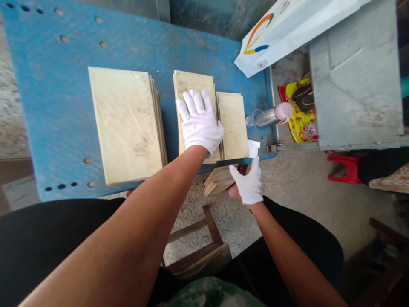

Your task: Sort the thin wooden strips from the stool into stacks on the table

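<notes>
My left hand (200, 123), in a white glove, lies flat with fingers spread on the middle stack of cream-coloured flat sheets (194, 80). Against that stack's right side stands a smaller stack of similar sheets (234, 123). Off the table's near edge is my right hand (249, 182), also gloved, its thumb and fingers apart and nothing seen between them. Just left of it, below the table edge, is another stack of sheets (220, 179); whether the hand touches it I cannot tell. A larger stack of sheets (128, 123) lies to the left.
The sheets rest on a blue table (54, 115) with round holes. A metal flask with a pink lid (271, 117) lies near its right end, and a white bag (287, 34) is behind. Further right are a grey metal box (354, 85) and a red stool (343, 168). A wooden stool (198, 251) stands below.
</notes>
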Demonstrator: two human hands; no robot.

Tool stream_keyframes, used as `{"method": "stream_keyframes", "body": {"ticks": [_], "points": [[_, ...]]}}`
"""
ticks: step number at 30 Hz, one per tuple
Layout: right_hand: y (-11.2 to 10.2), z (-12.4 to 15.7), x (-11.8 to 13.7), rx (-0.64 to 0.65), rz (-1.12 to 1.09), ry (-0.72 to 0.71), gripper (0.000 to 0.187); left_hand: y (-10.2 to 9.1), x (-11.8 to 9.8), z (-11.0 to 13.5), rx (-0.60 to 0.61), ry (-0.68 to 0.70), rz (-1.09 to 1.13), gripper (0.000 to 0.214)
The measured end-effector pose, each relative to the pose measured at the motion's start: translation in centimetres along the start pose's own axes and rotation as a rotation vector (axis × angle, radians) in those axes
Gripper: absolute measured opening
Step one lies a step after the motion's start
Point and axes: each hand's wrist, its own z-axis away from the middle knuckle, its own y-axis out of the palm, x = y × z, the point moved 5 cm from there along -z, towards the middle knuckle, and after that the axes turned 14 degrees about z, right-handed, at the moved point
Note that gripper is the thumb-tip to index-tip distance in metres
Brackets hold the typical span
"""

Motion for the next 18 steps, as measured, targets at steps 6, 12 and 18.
{"method": "stream_keyframes", "body": {"ticks": [6, 12, 18], "points": [[6.2, 5.0, -2.1, 0.148, 0.052, -0.026, 0.127, 0.1, 0.0, 0.0, -0.014, -0.007, 0.004, 0.087], [7.9, 4.7, 0.2, 0.107, 0.031, 0.027, 0.141, 0.2, 0.1, -0.1, -0.026, -0.003, -0.036, 0.087], [9.4, 4.7, 0.2, -0.046, -0.048, -0.012, 0.145, -0.2, -0.2, 0.2, -0.001, -0.020, -0.012, 0.086]]}}
